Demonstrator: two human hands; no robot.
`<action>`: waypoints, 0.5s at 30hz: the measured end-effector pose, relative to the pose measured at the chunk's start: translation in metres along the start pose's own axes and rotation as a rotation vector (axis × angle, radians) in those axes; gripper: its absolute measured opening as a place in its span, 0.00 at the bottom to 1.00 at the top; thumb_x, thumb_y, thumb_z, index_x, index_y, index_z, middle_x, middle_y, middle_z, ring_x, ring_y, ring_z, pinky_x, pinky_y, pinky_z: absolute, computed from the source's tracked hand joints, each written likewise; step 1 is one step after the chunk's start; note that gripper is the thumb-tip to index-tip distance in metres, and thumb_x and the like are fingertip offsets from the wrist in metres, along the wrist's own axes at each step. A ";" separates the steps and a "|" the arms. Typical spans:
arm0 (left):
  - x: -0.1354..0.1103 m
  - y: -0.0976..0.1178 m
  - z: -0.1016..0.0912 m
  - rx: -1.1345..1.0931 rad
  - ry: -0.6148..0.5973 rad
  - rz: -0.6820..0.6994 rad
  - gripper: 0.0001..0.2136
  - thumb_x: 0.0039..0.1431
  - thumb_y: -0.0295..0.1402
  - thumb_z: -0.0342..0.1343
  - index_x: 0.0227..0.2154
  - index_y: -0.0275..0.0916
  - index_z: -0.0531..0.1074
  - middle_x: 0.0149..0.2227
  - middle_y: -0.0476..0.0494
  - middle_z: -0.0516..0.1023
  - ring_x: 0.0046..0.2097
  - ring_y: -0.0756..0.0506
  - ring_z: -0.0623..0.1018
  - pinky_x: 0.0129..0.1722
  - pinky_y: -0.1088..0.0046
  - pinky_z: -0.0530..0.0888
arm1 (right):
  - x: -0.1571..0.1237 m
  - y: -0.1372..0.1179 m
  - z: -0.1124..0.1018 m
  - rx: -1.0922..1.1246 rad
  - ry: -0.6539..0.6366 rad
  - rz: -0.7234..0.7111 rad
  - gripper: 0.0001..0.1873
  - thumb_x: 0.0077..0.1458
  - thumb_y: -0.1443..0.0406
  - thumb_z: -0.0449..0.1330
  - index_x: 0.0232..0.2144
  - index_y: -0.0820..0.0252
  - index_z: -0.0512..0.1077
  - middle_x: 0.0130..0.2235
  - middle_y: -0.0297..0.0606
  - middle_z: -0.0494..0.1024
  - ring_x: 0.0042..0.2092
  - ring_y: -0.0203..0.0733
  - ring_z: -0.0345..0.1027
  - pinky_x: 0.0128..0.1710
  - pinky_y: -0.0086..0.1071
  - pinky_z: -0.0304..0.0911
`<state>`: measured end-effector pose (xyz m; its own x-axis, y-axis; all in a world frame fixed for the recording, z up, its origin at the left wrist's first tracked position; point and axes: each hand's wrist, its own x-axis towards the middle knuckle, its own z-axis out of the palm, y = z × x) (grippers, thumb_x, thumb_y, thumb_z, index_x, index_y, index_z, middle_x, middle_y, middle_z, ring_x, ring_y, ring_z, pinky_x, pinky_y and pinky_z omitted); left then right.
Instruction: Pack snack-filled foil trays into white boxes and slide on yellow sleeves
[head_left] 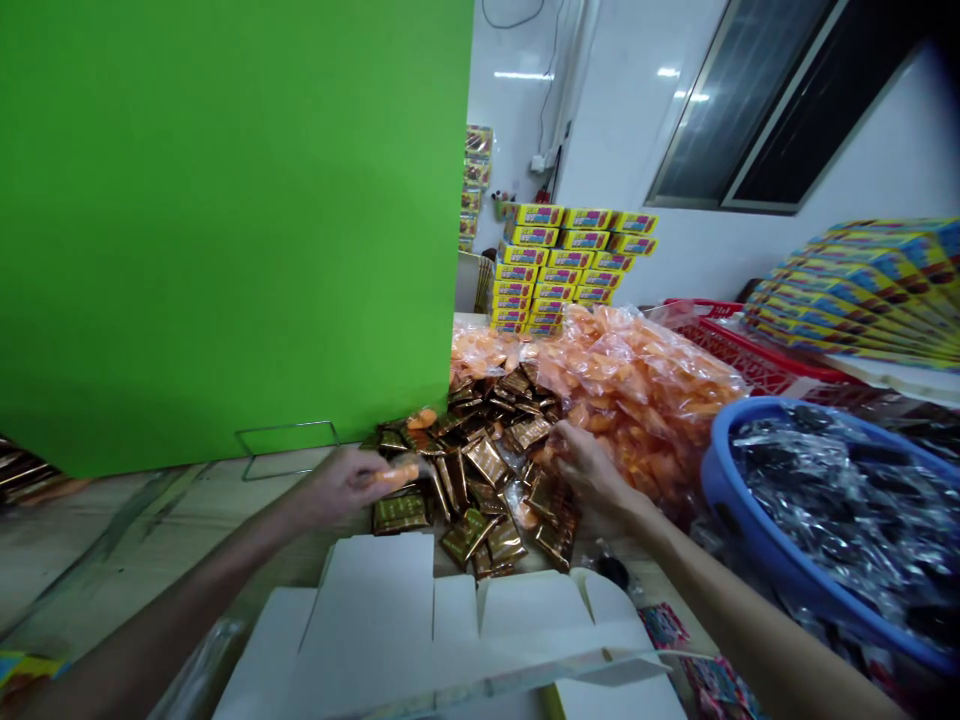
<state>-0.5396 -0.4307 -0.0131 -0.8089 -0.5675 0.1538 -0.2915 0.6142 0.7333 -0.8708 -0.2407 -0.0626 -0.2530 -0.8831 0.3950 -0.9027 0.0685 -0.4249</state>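
Note:
My left hand (346, 482) is closed in a pinch on a small orange packet (395, 475) at the left edge of a heap of gold-brown sachets (487, 462). My right hand (583, 466) reaches into the right side of the same heap, fingers curled down among the sachets next to a clear bag of orange packets (637, 385); what they hold is hidden. An open white carton (450, 630) with its flaps spread lies just in front of me, below both forearms.
A large green panel (225, 220) blocks the left half of the view. A blue tub (825, 520) of clear-wrapped dark items sits at the right. Behind it are a red crate (750, 355), fanned yellow boxes (862, 290) and a stack of yellow boxes (562, 270).

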 end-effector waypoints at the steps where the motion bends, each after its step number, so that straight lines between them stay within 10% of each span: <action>1: 0.009 0.005 -0.007 0.000 -0.051 0.038 0.13 0.52 0.43 0.57 0.25 0.37 0.77 0.25 0.48 0.74 0.28 0.48 0.71 0.29 0.75 0.66 | -0.001 -0.002 0.000 0.029 0.008 0.013 0.08 0.48 0.70 0.53 0.34 0.59 0.68 0.32 0.36 0.74 0.35 0.40 0.66 0.36 0.31 0.59; 7: 0.080 -0.013 0.017 0.098 0.030 0.050 0.16 0.52 0.42 0.52 0.30 0.35 0.78 0.53 0.34 0.72 0.51 0.38 0.72 0.48 0.62 0.68 | -0.006 -0.015 -0.008 0.237 0.166 0.183 0.09 0.49 0.60 0.58 0.30 0.60 0.73 0.32 0.39 0.77 0.34 0.42 0.68 0.35 0.33 0.62; 15: 0.089 -0.023 0.042 0.050 0.190 0.043 0.11 0.48 0.34 0.52 0.16 0.36 0.72 0.19 0.48 0.72 0.24 0.49 0.67 0.28 0.74 0.61 | -0.031 -0.048 -0.070 0.433 0.541 0.283 0.15 0.50 0.56 0.63 0.24 0.60 0.64 0.24 0.27 0.63 0.26 0.32 0.56 0.28 0.27 0.55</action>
<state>-0.6260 -0.4721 -0.0441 -0.7118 -0.6303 0.3099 -0.2875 0.6640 0.6903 -0.8437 -0.1844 0.0030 -0.6921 -0.4995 0.5211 -0.5880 -0.0286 -0.8083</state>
